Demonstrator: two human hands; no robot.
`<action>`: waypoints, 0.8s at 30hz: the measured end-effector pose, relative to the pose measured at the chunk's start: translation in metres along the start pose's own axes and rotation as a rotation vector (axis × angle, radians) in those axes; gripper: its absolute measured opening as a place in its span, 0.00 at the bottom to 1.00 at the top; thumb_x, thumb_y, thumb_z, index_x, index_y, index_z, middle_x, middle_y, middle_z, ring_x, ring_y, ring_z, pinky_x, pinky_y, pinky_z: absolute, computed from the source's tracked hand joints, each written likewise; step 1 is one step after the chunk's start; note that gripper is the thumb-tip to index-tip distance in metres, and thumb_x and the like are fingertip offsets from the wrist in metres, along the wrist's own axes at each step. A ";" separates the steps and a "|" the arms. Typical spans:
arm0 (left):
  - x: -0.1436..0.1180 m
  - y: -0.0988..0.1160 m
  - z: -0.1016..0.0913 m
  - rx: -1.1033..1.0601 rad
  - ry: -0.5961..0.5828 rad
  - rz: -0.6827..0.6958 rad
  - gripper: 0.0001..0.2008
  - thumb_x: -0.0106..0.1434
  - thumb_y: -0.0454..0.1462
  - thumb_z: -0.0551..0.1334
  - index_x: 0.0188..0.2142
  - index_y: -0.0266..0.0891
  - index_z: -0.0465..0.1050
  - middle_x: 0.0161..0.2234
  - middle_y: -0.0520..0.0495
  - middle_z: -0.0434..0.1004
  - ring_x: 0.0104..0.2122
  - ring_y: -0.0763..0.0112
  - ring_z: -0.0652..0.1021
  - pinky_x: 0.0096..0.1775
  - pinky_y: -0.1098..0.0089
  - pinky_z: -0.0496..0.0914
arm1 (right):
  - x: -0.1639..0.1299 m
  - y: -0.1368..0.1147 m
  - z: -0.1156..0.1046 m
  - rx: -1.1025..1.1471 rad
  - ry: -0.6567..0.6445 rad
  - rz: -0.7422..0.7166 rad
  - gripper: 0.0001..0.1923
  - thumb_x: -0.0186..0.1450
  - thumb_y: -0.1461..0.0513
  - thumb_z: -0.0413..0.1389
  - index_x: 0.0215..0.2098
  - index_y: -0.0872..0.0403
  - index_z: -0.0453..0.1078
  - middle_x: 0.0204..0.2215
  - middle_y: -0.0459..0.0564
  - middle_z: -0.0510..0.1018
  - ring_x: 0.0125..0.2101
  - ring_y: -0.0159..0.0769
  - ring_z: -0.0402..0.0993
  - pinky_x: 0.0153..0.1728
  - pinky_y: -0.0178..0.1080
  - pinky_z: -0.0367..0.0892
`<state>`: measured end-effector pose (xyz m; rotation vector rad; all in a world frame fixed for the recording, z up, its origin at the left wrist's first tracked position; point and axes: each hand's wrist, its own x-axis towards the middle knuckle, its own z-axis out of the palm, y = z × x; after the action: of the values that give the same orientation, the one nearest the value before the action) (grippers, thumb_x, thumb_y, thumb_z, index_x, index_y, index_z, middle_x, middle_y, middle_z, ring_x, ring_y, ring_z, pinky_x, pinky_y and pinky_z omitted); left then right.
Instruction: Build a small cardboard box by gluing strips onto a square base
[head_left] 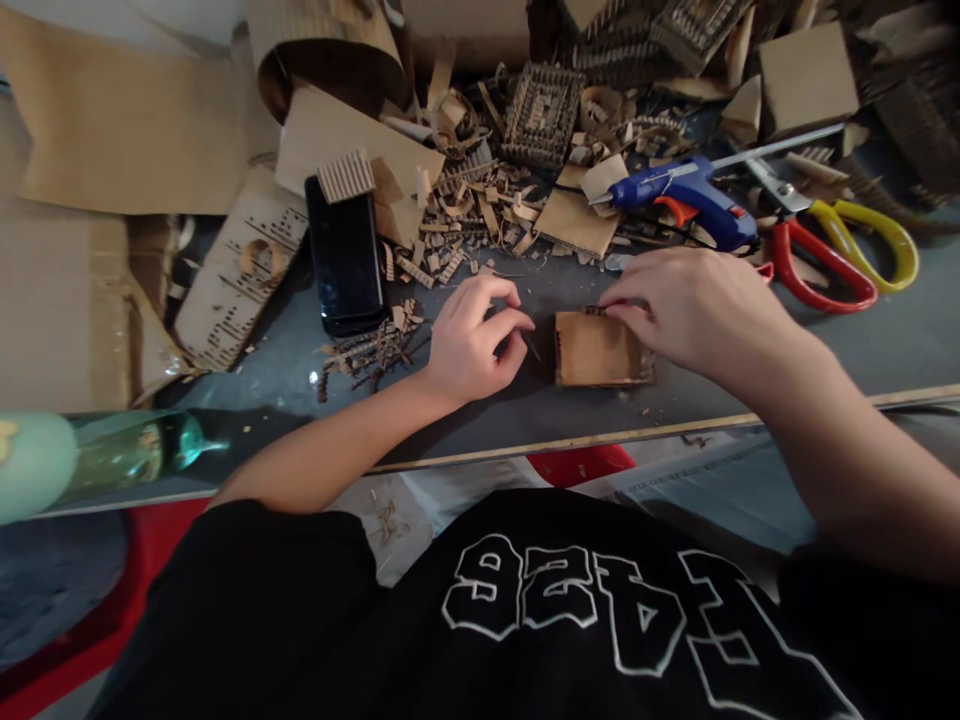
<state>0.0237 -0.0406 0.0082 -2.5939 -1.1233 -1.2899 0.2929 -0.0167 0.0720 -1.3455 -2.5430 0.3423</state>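
A small open cardboard box [600, 350] with low corrugated walls lies on the dark table in front of me. My right hand [675, 300] is at its far right edge, thumb and fingers pinched on a short dark corrugated cardboard strip [595, 310] along the far wall. To the left of the box is my left hand [480, 335], loosely curled with gaps between the fingers. Nothing clear shows in it, though a faint thin line lies by its fingertips. Thin cardboard strips [371, 350] are heaped left of that hand.
Beyond my hands are a blue glue gun [686, 195], red-and-yellow scissors [817, 245] and many cardboard scraps [487, 200]. A black phone [346, 260] lies left, beside a marked cardboard piece [244, 265]. A greenish bottle [112, 455] lies at the near left edge.
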 end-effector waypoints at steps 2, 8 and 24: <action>0.001 0.000 0.000 0.005 -0.002 0.001 0.10 0.66 0.29 0.59 0.37 0.39 0.81 0.42 0.42 0.78 0.45 0.59 0.81 0.49 0.56 0.81 | 0.003 -0.005 0.003 -0.075 -0.034 0.022 0.17 0.73 0.60 0.53 0.37 0.47 0.84 0.43 0.51 0.86 0.43 0.47 0.81 0.32 0.43 0.68; 0.002 -0.001 0.001 -0.032 -0.007 0.156 0.09 0.67 0.29 0.63 0.40 0.42 0.80 0.42 0.46 0.79 0.46 0.62 0.81 0.46 0.60 0.80 | 0.010 -0.017 0.005 -0.109 -0.048 0.061 0.15 0.72 0.62 0.54 0.41 0.48 0.85 0.47 0.52 0.85 0.49 0.50 0.79 0.36 0.45 0.68; 0.000 -0.003 0.002 -0.043 0.010 0.185 0.08 0.68 0.28 0.66 0.40 0.41 0.82 0.41 0.48 0.76 0.45 0.63 0.80 0.47 0.59 0.80 | 0.012 -0.021 0.010 -0.099 -0.016 0.032 0.17 0.74 0.63 0.53 0.52 0.51 0.83 0.51 0.56 0.83 0.51 0.49 0.76 0.40 0.43 0.67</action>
<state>0.0234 -0.0376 0.0061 -2.6437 -0.8392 -1.2988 0.2672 -0.0188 0.0706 -1.4248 -2.5846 0.2372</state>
